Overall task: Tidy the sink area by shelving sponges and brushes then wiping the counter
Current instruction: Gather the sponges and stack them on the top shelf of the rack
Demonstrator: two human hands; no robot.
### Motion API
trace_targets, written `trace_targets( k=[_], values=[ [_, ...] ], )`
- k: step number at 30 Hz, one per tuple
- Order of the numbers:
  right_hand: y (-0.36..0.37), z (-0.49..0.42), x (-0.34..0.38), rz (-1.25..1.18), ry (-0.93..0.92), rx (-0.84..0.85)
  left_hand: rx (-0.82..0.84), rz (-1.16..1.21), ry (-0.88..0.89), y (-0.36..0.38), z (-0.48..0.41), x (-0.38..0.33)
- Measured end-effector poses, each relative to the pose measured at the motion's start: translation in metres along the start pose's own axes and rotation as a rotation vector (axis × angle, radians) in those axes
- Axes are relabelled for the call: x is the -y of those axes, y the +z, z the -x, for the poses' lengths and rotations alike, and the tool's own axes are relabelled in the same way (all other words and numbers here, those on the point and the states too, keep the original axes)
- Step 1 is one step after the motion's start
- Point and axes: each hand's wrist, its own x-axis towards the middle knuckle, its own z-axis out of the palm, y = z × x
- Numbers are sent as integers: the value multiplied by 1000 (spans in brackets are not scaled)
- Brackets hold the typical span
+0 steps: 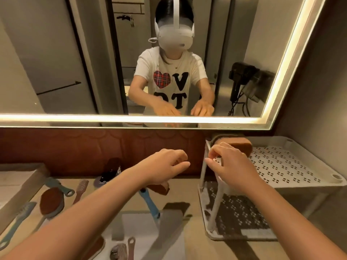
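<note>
A white perforated shelf rack (281, 166) stands on the counter at the right, and a brown sponge (238, 143) lies at the back left corner of its top tier. My right hand (231, 164) hovers at that corner just in front of the sponge, fingers curled, holding nothing I can see. My left hand (167, 166) floats beside it above the counter, loosely curled and empty. Brushes lie on the counter: a blue-handled brush (150, 201), a round brown brush (50, 201), a pink brush (80, 190), a teal brush (58, 186) and a blue brush (16, 222).
A white sink (142, 237) sits below my arms with a pink brush (129, 246) in it. A black item (110, 171) leans on the brown backsplash. A lit mirror (131, 121) above reflects a person. The rack's lower tier (238, 212) is dark-patterned.
</note>
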Motion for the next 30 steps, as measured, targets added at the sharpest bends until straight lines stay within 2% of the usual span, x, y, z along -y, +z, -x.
trace_targets(
  k=[3, 8, 11, 14, 18, 22, 30],
  values=[
    [11, 8, 32, -41, -56, 112, 47, 58, -26, -7, 39, 27],
    [51, 10, 68, -127, -88, 326, -6, 197, -148, -7, 101, 87],
    [87, 10, 84, -164, -61, 416, -56, 226, -278, -7, 135, 133],
    [145, 4, 115, -167, -26, 521, -81, 246, -463, -7, 177, 207],
    [172, 2, 104, -137, 89, 516, -132, 268, -615, 3, 187, 246],
    [214, -7, 106, -60, 111, 510, -123, 293, -734, 15, 197, 290],
    [268, -32, 103, 191, 193, 468, -102, 165, -998, 40, 189, 367]
  ],
)
